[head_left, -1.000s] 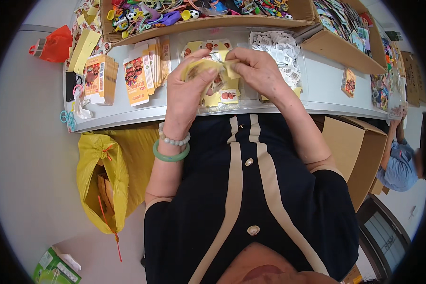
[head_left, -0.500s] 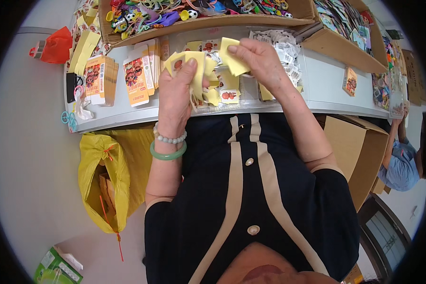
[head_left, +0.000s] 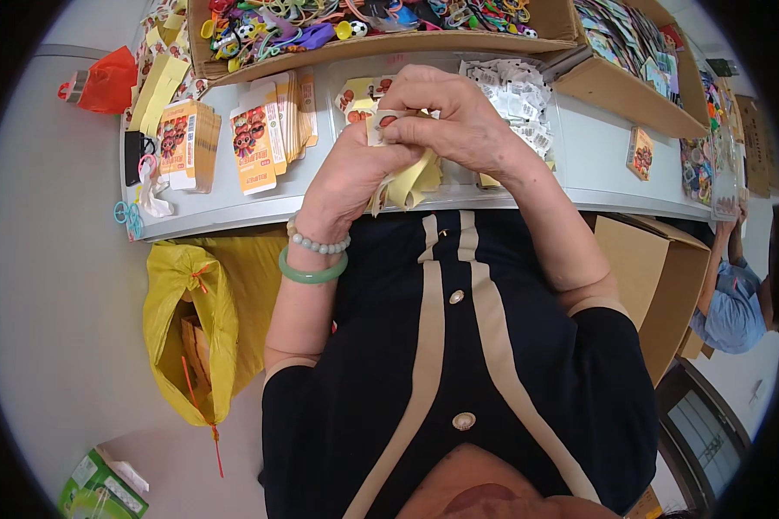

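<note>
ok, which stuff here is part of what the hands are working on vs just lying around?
In hand:
left hand
right hand
yellow card pack

Lying about:
stacked flat cartons
tray of coloured toys
white sachets
yellow bag

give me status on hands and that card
Left hand and right hand both pinch the yellow card above the table. Nothing between them.

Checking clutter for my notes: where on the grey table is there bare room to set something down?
Bare grey table lies between the heap of small white packets and the lone printed card. The left side is crowded with upright orange printed cartons.
</note>
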`<state>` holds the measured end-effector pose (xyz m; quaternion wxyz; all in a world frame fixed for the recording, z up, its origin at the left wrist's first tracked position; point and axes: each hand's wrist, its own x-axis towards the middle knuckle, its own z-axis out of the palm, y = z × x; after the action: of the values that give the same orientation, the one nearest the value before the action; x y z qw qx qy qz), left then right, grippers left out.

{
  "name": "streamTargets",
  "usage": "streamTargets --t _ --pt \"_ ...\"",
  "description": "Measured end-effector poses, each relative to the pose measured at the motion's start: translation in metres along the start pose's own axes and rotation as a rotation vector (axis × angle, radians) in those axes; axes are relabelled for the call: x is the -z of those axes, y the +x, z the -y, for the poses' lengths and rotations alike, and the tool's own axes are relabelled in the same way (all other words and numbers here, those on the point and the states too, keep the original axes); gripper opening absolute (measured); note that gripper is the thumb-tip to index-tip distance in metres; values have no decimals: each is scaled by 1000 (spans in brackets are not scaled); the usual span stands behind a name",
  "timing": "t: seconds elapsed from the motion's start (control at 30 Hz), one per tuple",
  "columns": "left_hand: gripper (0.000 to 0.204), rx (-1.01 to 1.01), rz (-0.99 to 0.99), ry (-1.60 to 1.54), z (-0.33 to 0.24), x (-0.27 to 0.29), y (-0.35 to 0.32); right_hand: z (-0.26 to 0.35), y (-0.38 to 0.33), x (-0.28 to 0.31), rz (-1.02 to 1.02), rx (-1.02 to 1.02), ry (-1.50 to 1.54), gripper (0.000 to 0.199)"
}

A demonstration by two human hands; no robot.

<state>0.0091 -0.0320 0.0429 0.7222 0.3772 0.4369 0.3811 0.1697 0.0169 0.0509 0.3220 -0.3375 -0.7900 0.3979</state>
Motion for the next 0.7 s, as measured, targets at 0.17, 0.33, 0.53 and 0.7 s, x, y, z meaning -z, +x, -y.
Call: streamTargets --t 0.17,0.33,0.53,0.7 --pt "17 -26 6 -63 1 -1 5 -5 -1 -6 -243 -249 67 10" --pt "21 -67 -75 -6 11 -2 3 -25 -5 0 -390 -379 -95 14" --pt "22 -135 -255 -60 11 4 5 -20 -17 -5 -271 -194 -161 25" --pt "22 -132 -134 8 13 -2 5 -12 -8 -9 -104 -403 352 21"
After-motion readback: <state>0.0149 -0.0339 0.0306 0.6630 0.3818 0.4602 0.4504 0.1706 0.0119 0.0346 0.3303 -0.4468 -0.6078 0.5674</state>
